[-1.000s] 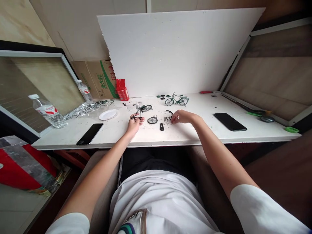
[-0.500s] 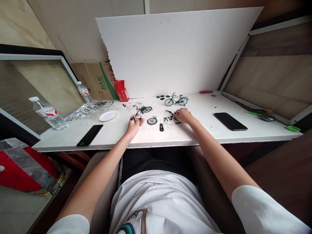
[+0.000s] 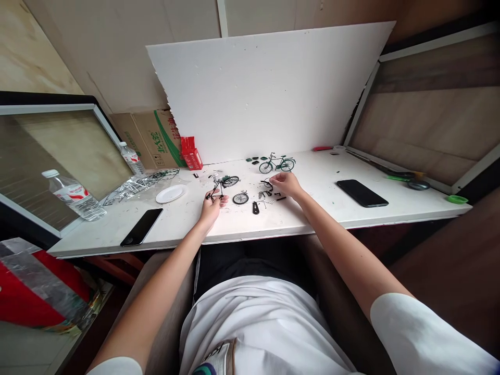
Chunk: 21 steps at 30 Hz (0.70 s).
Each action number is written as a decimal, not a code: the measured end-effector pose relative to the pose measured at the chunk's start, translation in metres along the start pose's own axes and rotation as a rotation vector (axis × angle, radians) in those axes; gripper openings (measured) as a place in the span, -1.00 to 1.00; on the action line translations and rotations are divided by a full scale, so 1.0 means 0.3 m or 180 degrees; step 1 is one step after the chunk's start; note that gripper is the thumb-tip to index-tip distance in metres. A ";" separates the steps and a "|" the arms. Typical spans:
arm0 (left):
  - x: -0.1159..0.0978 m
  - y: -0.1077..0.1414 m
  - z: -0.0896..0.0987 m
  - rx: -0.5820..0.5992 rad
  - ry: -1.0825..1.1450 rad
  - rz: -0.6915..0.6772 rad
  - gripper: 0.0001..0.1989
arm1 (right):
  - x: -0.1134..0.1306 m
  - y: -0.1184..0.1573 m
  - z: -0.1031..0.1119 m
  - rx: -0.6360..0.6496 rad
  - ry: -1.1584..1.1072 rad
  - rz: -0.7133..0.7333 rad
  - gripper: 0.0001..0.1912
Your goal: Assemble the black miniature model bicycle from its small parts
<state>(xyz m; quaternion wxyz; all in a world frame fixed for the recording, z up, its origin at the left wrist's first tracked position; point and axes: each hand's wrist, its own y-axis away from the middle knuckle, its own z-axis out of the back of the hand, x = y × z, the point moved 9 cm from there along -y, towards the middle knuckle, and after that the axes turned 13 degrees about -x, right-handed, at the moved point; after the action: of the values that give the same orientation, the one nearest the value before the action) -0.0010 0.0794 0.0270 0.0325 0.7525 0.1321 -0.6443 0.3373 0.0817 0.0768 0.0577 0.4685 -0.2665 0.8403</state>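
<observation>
A partly built model bicycle [image 3: 223, 181], with one wheel on it, is held in my left hand [image 3: 212, 207] above the white table. Between my hands lies a loose spoked wheel [image 3: 240, 197]. My right hand [image 3: 285, 183] pinches a thin curved black part [image 3: 268, 184] over a group of small black parts [image 3: 267, 194]. Nearer the table's front edge is a small black piece [image 3: 255, 208]. Behind my right hand a complete green model bicycle [image 3: 277, 164] stands upright.
A phone [image 3: 141, 227] lies at left, another phone [image 3: 362, 193] at right. A white plate [image 3: 171, 193], a red box [image 3: 191, 153] and water bottles [image 3: 76, 195] are on the left. A white board [image 3: 269, 94] stands behind. Small green pieces [image 3: 255, 160] lie before it.
The view has shifted slightly. My right hand has risen a little from the small parts, with the curved black part now at its fingertips. My left hand still holds the model bicycle.
</observation>
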 end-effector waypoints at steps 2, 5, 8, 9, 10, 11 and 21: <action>0.001 0.001 0.002 -0.0005 0.0099 0.0047 -0.72 | 0.027 0.005 -0.008 -0.0042 -0.0383 0.0037 -0.62; -0.001 0.005 0.004 0.0044 0.0363 0.0201 -0.72 | 0.091 0.030 -0.042 0.0079 -0.0970 0.0177 -0.50; 0.002 0.019 -0.004 0.0207 0.0777 0.0590 -0.69 | 0.163 0.080 -0.095 0.0262 -0.1307 0.0316 -0.45; 0.003 0.028 -0.012 0.0298 0.0919 0.0751 -0.68 | 0.187 0.101 -0.115 0.0313 -0.1348 0.0376 -0.46; 0.003 0.038 -0.021 0.0395 0.1047 0.0907 -0.67 | 0.208 0.123 -0.136 0.0354 -0.1373 0.0419 -0.48; 0.001 0.050 -0.032 0.0489 0.1150 0.1041 -0.65 | 0.225 0.144 -0.154 0.0367 -0.1397 0.0435 -0.50; 0.011 0.138 -0.104 0.0907 0.1429 0.1599 -0.59 | 0.287 0.270 -0.238 0.0197 -0.1643 0.0528 -0.59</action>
<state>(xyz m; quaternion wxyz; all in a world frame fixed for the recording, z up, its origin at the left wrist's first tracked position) 0.0393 0.0468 0.0241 0.0548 0.8811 -0.1441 -0.4470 0.2076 0.0355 0.0856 -0.0956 0.6453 -0.2840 0.7027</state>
